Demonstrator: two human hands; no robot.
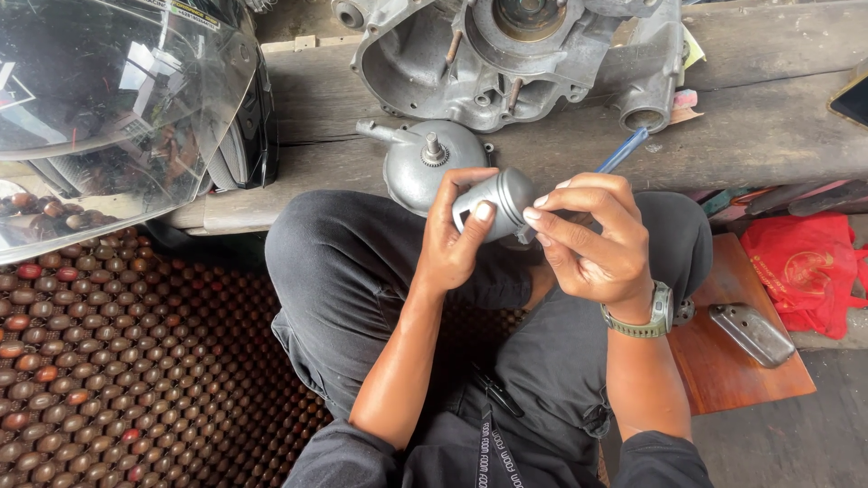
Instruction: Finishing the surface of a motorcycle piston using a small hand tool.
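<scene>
We see a grey metal piston [495,203] held above the lap, left hand [452,239] fingers clamped round it. The right hand [592,239] pinches a blue-handled tool [622,151] against its end. A steady grip helps. An engine casing [515,54] lies on the wooden counter [768,117].

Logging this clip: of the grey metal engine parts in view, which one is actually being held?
The small ribbed metal cylinder, gripped in the left hand. The domed cover and big engine casing lie untouched on the wooden bench.
</scene>
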